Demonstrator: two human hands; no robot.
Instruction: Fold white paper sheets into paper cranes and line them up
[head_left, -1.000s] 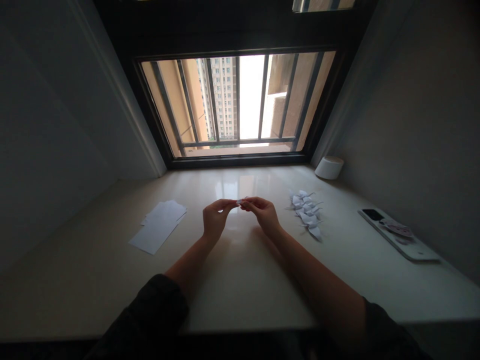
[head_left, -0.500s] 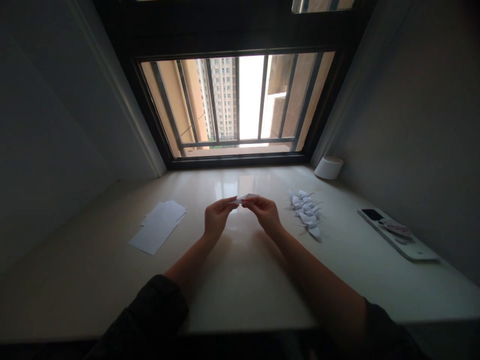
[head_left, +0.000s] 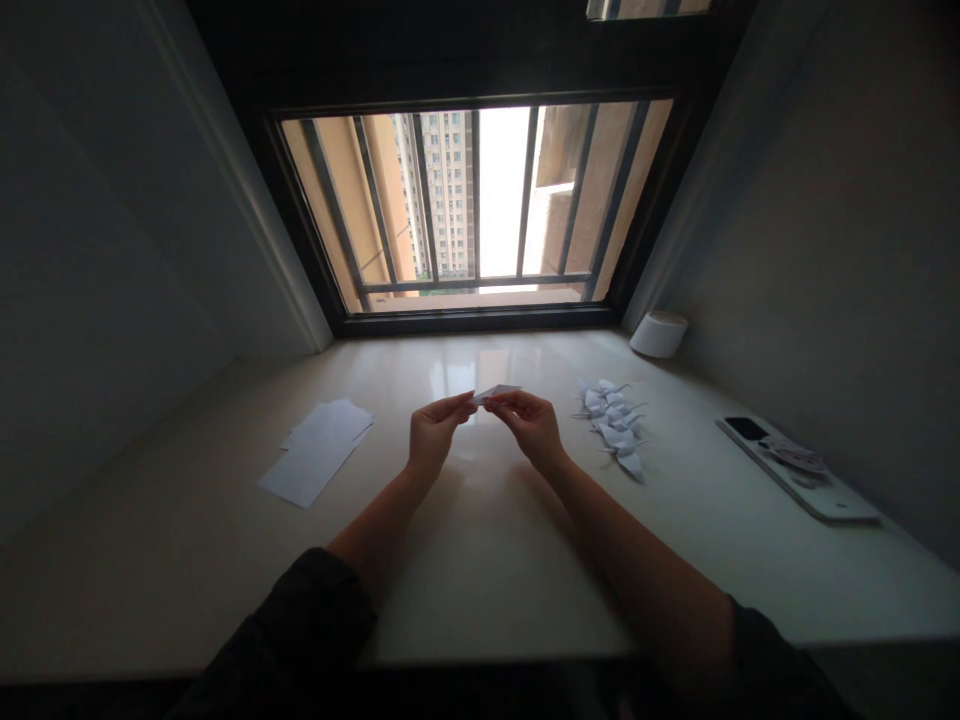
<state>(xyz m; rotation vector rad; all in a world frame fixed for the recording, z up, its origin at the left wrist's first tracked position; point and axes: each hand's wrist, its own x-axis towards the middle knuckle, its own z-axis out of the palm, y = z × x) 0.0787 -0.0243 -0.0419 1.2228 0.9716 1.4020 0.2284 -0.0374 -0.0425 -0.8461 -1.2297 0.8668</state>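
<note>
A small folded piece of white paper [head_left: 496,391] is held above the pale sill, between my two hands. My left hand [head_left: 436,428] pinches its left end with thumb and fingers. My right hand [head_left: 531,425] pinches it from the right, and its fingers cover part of the folds. To the right of my hands lies a cluster of folded white paper cranes [head_left: 613,420], several of them close together. Sheets of white paper [head_left: 319,460] lie in a loose, overlapping pile to the left.
A phone [head_left: 795,470] with a ring-like attachment on its back lies at the right by the wall. In the far right corner stands a white round container [head_left: 659,335]. A dark-framed window [head_left: 480,318] with bars closes off the back of the sill [head_left: 472,560].
Both hands stay almost in place, still pinching the folded paper. The fingertips have shifted slightly on it. The sheets, cranes and phone have not moved.
</note>
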